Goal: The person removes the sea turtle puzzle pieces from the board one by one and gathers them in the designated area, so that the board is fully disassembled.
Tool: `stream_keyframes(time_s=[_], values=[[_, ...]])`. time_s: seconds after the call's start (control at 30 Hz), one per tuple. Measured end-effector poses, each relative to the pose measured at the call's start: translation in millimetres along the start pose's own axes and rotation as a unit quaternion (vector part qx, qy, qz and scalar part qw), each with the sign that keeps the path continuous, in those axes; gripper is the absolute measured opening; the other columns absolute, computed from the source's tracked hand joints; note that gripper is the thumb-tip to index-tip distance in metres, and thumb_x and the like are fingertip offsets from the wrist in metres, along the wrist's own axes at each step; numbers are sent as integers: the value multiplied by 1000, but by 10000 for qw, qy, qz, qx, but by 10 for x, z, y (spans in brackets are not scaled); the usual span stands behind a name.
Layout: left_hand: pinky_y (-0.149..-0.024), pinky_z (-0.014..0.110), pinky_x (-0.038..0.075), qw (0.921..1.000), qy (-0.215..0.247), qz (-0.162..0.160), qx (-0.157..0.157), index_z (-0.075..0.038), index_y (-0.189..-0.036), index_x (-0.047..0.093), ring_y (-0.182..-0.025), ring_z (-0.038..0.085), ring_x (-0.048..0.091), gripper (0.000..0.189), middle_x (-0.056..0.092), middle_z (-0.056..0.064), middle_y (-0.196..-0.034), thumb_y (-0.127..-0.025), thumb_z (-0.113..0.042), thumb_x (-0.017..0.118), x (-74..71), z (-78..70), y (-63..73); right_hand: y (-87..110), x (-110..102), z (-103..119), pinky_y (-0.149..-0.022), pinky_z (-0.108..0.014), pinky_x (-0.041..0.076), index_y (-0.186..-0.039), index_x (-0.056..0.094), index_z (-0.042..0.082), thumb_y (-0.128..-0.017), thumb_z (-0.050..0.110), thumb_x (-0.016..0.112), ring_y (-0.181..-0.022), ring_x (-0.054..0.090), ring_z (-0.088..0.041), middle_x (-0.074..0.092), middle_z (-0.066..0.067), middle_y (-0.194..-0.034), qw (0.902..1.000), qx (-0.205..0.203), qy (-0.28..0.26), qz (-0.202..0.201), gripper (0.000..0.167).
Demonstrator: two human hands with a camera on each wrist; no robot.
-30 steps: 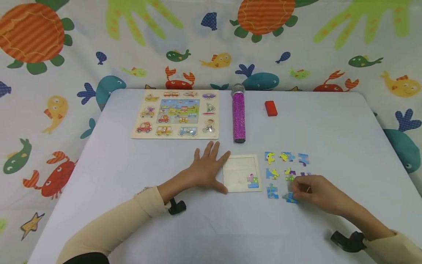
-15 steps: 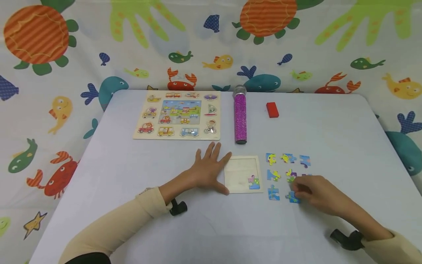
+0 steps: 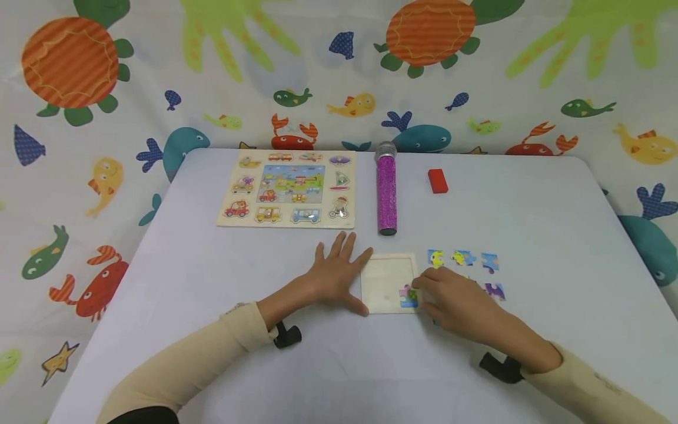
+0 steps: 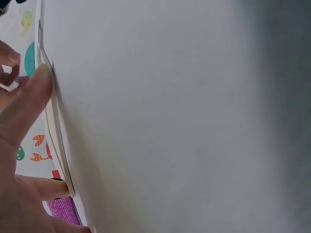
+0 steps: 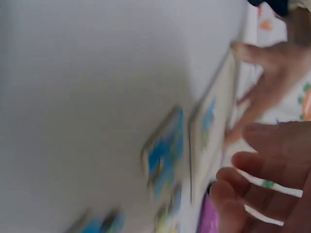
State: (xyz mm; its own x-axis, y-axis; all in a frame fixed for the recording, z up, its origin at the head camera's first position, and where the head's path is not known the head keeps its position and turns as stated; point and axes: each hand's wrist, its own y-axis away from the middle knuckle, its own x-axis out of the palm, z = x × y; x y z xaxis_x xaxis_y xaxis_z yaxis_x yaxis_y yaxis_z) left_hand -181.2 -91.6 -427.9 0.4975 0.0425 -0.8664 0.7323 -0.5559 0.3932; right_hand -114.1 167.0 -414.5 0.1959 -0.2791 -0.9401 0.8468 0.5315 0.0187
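Note:
A small wooden puzzle tray (image 3: 381,277) lies on the table with one pink, green and blue puzzle piece (image 3: 406,297) in its lower right corner. My left hand (image 3: 333,280) rests with spread fingers against the tray's left edge, thumb at the bottom corner. At the tray's right edge is my right hand (image 3: 461,303), fingertips right beside that piece. The right wrist view shows its fingers (image 5: 282,167) loosely bent, with nothing seen between them. Loose puzzle pieces (image 3: 463,258) lie right of the tray, some hidden under the right hand. A blue piece (image 5: 165,145) shows close to the tray.
Behind the tray lie a vehicle peg puzzle board (image 3: 286,221), a glittery purple microphone (image 3: 387,194) and a small red block (image 3: 438,181). A white cloth (image 3: 238,365) covers the table. A curtain printed with sea animals (image 3: 328,70) hangs along the back.
My right hand has moved left from the lower loose pieces to the tray's right edge, uncovering a purple piece. My left hand has stayed at the tray. The head view has shifted slightly.

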Motion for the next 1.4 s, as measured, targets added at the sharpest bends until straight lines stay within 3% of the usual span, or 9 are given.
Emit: stream_keyframes(time_s=[0.1, 0.27, 0.6, 0.83, 0.97, 1.13, 1.27, 1.4], values=[[-114, 75, 6, 9999, 36, 45, 93, -17, -164, 26, -155, 43, -4, 119, 4, 22, -169, -71, -61, 87, 33, -22, -9, -104, 101, 54, -75, -32, 57, -111, 74, 7, -80, 7, 86, -96, 61, -21, 68, -4, -105, 9996, -157, 52, 239, 34], [-114, 76, 7, 9998, -97, 0, 161, -17, -164, 25, -155, 43, -4, 121, 4, 23, -169, -71, -63, 86, 28, -49, -26, -159, 172, 57, -66, -27, 52, -104, 71, 8, -79, 6, 87, -85, 54, -17, 62, -2, -94, 9991, 106, 94, 408, 31], [-113, 76, 7, 9998, -72, -6, 207, -16, -163, 27, -155, 44, -3, 120, 5, 24, -169, -70, -61, 87, 25, -56, -53, -232, 157, -33, -64, -28, 44, -95, 56, 14, -82, 3, 82, -75, 48, -14, 51, 3, -81, 9903, 632, -930, 813, 31], [-114, 75, 7, 9998, -44, 62, 196, -17, -164, 27, -155, 43, -3, 120, 5, 23, -169, -70, -61, 87, 55, -65, -64, -170, 183, -52, -65, -27, 45, -96, 56, 16, -85, -2, 78, -79, 48, -15, 50, 3, -86, 9875, 558, -1340, 612, 31], [-114, 75, 7, 9997, 36, 48, 232, -17, -163, 27, -155, 43, -3, 119, 5, 23, -169, -71, -60, 88, 56, -61, -69, -136, 178, -79, -65, -25, 45, -94, 57, 17, -91, 3, 75, -78, 50, -13, 50, 6, -83, 9876, 437, -1442, 446, 23], [-113, 76, 7, 9998, 67, -15, 210, -16, -163, 28, -155, 44, -3, 120, 6, 24, -169, -70, -60, 88, 50, -24, -60, -42, -27, -193, -68, -26, 51, -94, 58, 17, -94, 7, 73, -77, 55, -12, 56, 8, -80, 9794, 520, -1943, 185, 18], [-113, 77, 6, 9998, 92, -69, 186, -15, -163, 28, -155, 44, -3, 120, 5, 25, -168, -70, -59, 89, 29, 13, -32, 202, -318, -419, -78, -28, 55, -101, 62, 16, -93, 8, 75, -87, 60, -14, 64, 6, -93, 9787, 916, -1828, -163, 17], [-112, 78, 6, 9998, 94, -85, 162, -14, -163, 27, -154, 46, -3, 121, 4, 26, -168, -70, -59, 89, 3, 40, -9, 489, -495, -710, -78, -24, 54, -103, 66, 18, -94, 12, 75, -89, 62, -12, 68, 8, -99, 9815, 1106, -1559, 143, 14]])
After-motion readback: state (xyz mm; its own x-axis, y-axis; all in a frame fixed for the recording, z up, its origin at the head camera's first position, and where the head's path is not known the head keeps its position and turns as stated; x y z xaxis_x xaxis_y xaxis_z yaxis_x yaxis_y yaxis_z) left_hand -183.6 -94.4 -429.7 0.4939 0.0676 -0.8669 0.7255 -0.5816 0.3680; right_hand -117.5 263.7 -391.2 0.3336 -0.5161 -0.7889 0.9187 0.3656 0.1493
